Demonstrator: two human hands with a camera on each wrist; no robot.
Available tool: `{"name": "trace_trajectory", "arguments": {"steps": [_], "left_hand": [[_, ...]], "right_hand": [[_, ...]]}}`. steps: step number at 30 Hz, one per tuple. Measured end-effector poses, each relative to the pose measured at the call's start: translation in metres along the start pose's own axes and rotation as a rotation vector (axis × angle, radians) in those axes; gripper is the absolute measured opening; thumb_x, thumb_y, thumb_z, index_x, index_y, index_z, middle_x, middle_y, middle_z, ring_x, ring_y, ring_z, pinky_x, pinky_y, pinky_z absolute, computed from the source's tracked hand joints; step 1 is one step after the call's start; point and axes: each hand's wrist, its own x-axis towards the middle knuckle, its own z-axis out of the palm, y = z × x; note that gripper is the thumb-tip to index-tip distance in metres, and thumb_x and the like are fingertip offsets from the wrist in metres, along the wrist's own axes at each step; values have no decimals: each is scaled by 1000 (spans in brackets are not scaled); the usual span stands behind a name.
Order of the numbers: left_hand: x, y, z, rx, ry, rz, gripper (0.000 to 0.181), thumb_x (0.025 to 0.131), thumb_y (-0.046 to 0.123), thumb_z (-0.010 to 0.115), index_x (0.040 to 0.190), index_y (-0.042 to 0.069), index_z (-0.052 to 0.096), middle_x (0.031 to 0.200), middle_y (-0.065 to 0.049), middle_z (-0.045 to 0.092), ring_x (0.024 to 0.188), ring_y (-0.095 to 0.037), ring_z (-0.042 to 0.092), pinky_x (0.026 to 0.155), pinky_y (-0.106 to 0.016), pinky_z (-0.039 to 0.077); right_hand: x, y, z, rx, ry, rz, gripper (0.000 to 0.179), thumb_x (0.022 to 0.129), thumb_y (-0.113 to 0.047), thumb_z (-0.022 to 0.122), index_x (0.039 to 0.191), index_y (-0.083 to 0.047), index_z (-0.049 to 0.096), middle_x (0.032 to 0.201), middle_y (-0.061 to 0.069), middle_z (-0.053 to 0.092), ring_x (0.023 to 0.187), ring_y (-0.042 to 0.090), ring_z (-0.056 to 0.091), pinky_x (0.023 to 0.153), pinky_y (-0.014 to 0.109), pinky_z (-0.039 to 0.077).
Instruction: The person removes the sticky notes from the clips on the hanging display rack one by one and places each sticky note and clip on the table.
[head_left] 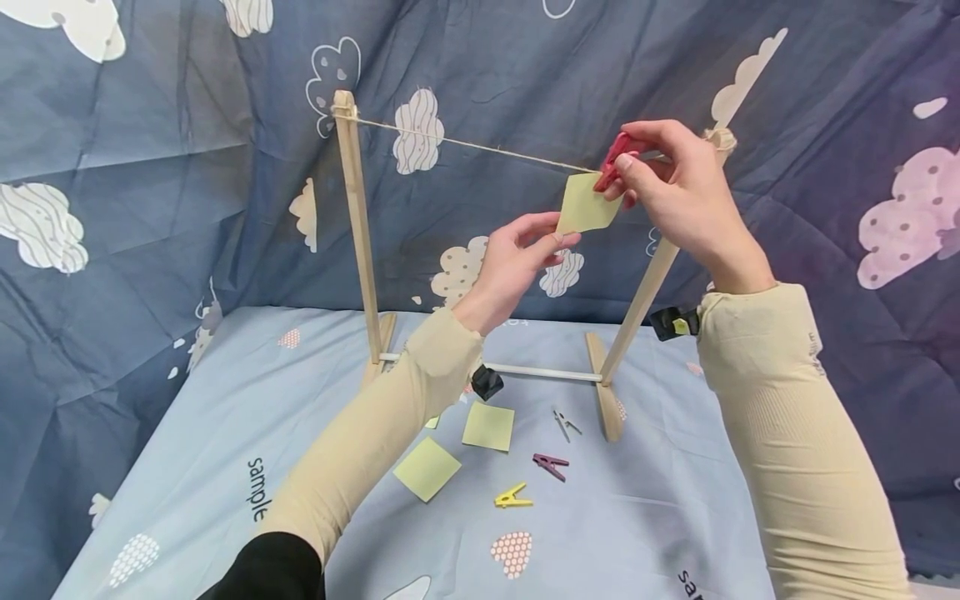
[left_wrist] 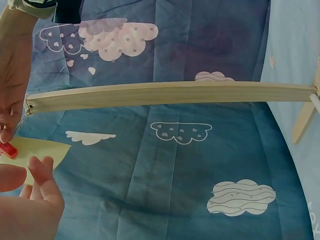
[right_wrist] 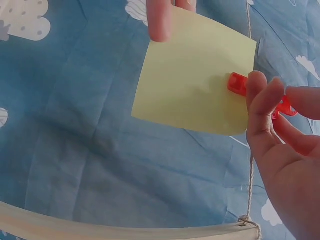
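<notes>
A yellow sticky note [head_left: 588,205] is up at the string [head_left: 487,148], near the right post. My left hand [head_left: 517,260] pinches its lower corner between thumb and fingers. At the upper edge my right hand [head_left: 686,190] grips a red clothespin [head_left: 613,160]; in the right wrist view the pin's tip [right_wrist: 237,84] lies over the note's face, beside the string. The left wrist view shows the note [left_wrist: 42,149] partly behind my left fingers.
Wooden posts [head_left: 357,225] [head_left: 648,292] carry the string, with a white rod [head_left: 543,372] low between them. On the blue cloth lie several sticky notes [head_left: 488,426] and grey [head_left: 566,423], purple [head_left: 551,465] and yellow [head_left: 513,496] clothespins. A patterned dark curtain [head_left: 525,50] hangs behind.
</notes>
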Motion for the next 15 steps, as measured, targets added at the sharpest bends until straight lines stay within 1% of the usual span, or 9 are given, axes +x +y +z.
{"name": "trace_trajectory", "arguments": {"steps": [3, 6, 11, 15], "left_hand": [[0, 1, 2, -29, 32, 0, 31, 89, 13, 68, 119, 4, 65, 112, -10, 67, 94, -14, 66, 85, -24, 55], [0, 2, 4, -52, 59, -6, 29, 88, 12, 69, 116, 2, 67, 109, -12, 69, 92, -14, 67, 84, -25, 55], [-1, 2, 4, -48, 93, 3, 26, 90, 11, 67, 114, 1, 67, 108, -14, 71, 95, -15, 70, 82, -24, 56], [-1, 2, 5, -57, 103, 11, 25, 91, 10, 65, 115, 1, 66, 108, -16, 71, 97, -16, 72, 83, -27, 56]], "right_hand": [[0, 0, 1, 3, 7, -6, 38, 96, -9, 56, 132, 0, 50, 101, -2, 60, 72, 4, 67, 66, 14, 51], [0, 1, 1, 33, 1, -4, 37, 95, -7, 56, 131, 0, 50, 101, -1, 61, 73, 4, 67, 65, 15, 51], [-1, 1, -1, 61, -14, -10, 37, 95, -4, 56, 132, -1, 50, 103, 1, 62, 75, 6, 68, 67, 16, 52], [-2, 2, -2, 49, -7, -17, 36, 95, -5, 57, 130, -3, 51, 102, 1, 64, 76, 8, 68, 67, 16, 53]]}}
